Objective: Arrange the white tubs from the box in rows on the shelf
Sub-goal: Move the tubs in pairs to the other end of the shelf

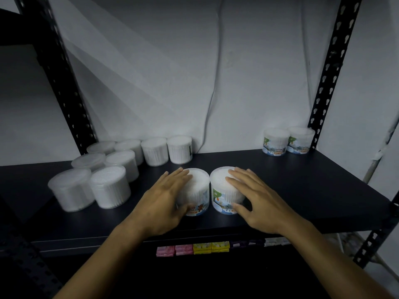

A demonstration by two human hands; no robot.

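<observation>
Left hand (166, 200): grip wraps left tub (197, 192), mid-shelf.
Right hand (254, 197): grip wraps right tub (224, 190); tubs touching.
Shelf (302, 190): more tubs left rear (112, 167), two right rear (288, 141).

pink packets (174, 250) lower centre | yellow packets (211, 247) beside them | white cable (212, 100) on centre wall | black uprights (333, 67) both sides

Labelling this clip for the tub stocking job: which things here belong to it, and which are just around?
Job:
left hand on left tub
right hand on right tub
tubs at left
tub pair at back right
shelf

Around:
coloured packs below
cable on wall
</observation>
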